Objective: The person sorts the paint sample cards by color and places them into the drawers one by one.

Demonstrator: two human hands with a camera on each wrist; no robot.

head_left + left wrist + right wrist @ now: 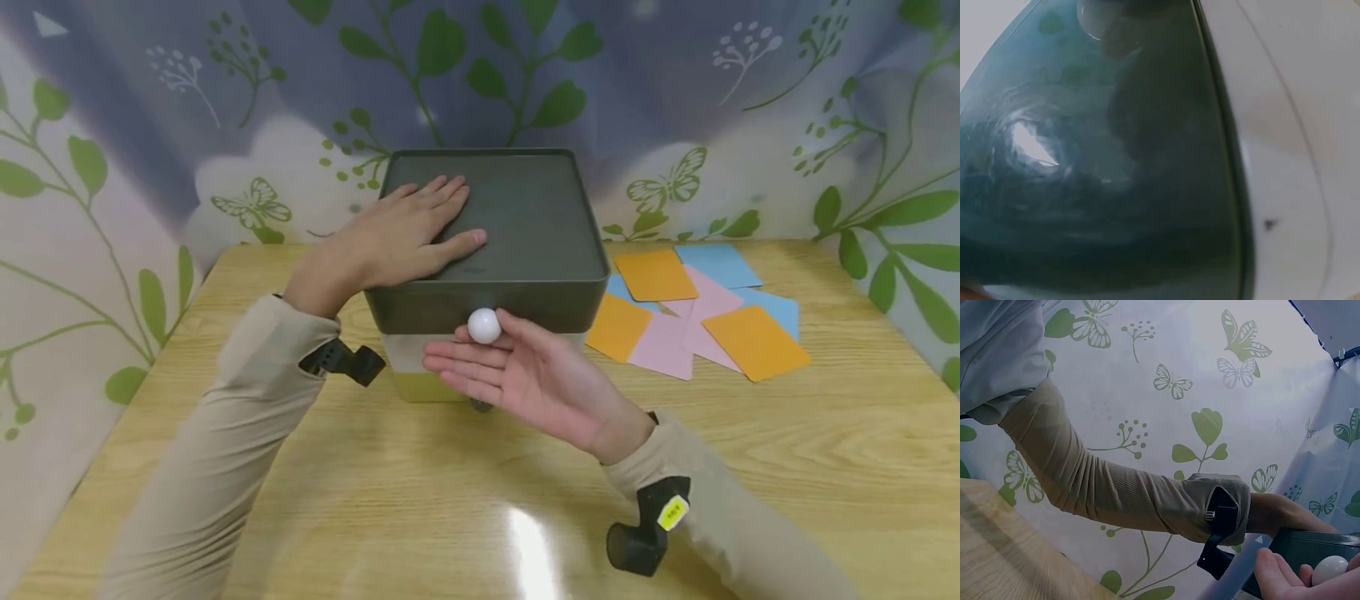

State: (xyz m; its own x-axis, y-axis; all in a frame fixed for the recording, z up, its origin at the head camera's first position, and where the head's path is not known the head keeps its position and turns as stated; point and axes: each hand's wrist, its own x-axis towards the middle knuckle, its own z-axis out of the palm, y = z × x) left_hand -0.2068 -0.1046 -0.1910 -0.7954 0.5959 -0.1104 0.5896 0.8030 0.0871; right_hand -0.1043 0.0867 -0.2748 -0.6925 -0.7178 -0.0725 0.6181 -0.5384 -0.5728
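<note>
a glossy white ball [484,326] is held at thumb and forefinger of the right hand [543,383], above the desk [375,517]. behind it, the tiered storage box [525,242] stands upright near the desk's back edge: dark grey rimmed top, white middle, yellow-green base.

You've got one white ball [484,326], one box [420,308], one left hand [408,233], one right hand [551,387], two wrist cameras [645,537], one table [420,500]. Three orange cards [757,342], three blue cards [718,265] showing; pink cards [660,348] overlap too much to count, sorry.
</note>
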